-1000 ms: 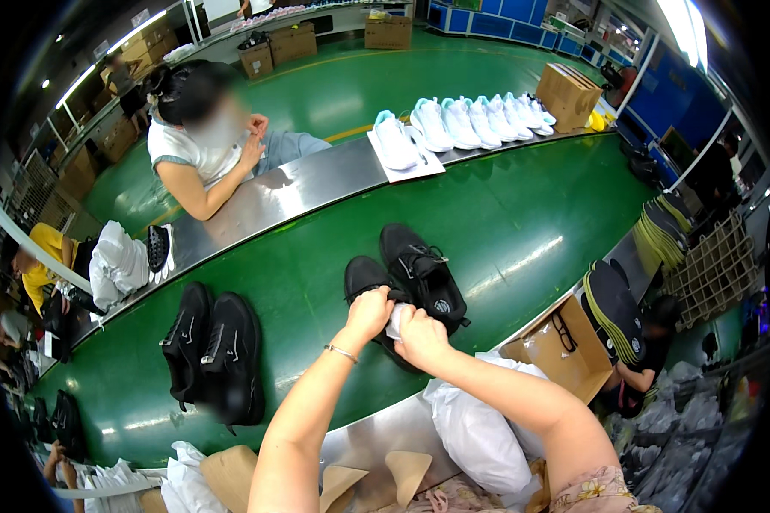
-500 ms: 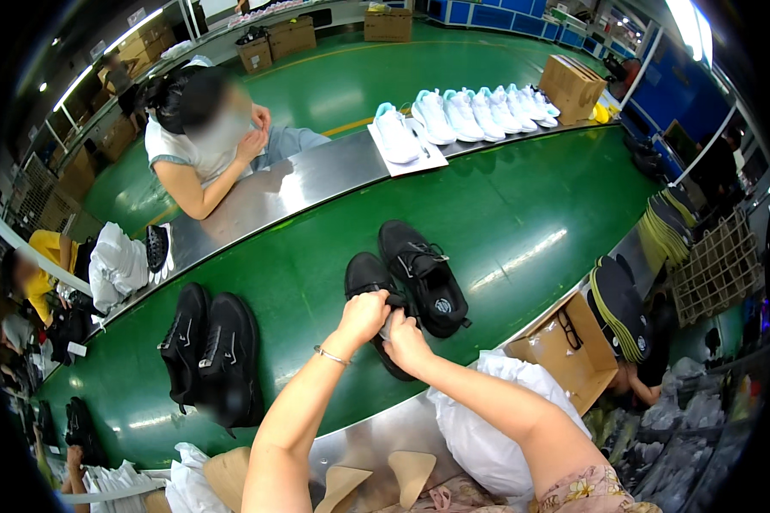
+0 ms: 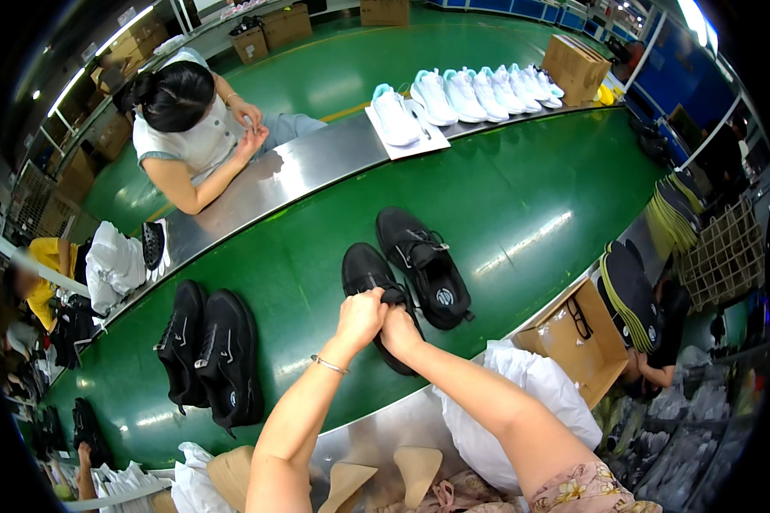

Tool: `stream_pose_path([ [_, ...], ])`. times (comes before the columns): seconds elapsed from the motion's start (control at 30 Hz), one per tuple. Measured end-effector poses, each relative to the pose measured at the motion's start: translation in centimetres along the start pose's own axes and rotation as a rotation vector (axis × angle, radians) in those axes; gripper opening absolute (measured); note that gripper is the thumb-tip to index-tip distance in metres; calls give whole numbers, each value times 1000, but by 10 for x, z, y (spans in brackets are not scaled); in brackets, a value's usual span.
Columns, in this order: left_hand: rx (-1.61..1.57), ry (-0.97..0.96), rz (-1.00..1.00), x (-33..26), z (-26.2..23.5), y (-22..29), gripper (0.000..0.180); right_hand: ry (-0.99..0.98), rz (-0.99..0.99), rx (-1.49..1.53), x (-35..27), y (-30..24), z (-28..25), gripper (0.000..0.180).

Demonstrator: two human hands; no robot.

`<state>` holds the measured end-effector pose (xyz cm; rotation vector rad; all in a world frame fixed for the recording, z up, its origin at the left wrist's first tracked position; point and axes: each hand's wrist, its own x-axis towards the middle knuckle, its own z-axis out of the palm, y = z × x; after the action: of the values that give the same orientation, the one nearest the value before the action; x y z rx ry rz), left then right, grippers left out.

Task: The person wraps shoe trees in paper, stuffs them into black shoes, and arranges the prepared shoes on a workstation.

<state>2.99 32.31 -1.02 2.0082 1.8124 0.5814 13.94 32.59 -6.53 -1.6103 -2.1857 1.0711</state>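
Note:
A black lace-up shoe (image 3: pixel 366 266) lies on the green belt in front of me, its toe pointing away. My left hand (image 3: pixel 361 319) is closed on the tongue at the shoe's opening. My right hand (image 3: pixel 399 332) reaches into the opening from the right, its fingertips hidden inside the shoe and behind the tongue. Close by on the right lies a second black shoe (image 3: pixel 415 256), untouched, with a round mark on its insole. Another pair of black shoes (image 3: pixel 229 342) lies farther left on the belt.
White sneakers (image 3: pixel 462 96) line the far metal ledge beside a cardboard box (image 3: pixel 576 68). A person (image 3: pixel 188 128) sits across the belt. Near me are a white plastic bag (image 3: pixel 522 398), an open carton (image 3: pixel 583 342), beige inserts (image 3: pixel 348 486) and stacked dark insoles (image 3: pixel 629 295).
My right hand has pushed deeper into the shoe's opening, its fingers now hidden. My left hand keeps its hold on the tongue. The person across has lowered their head.

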Motion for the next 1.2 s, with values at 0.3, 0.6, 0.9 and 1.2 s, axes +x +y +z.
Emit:
stream_pose_path([
  [0.3,-36,-31,-70,5,-6,8,29,-324,77,17,6,-11,-50,37],
  [0.6,35,77,-34,-12,-15,22,62,238,-50,457,-190,1,-280,31],
  [0.9,-463,98,148,-50,-14,182,25,657,182,188,-385,118,-222,79],
  [1.2,-315,-494,36,-50,59,229,42,571,158,335,-365,136,-168,85],
])
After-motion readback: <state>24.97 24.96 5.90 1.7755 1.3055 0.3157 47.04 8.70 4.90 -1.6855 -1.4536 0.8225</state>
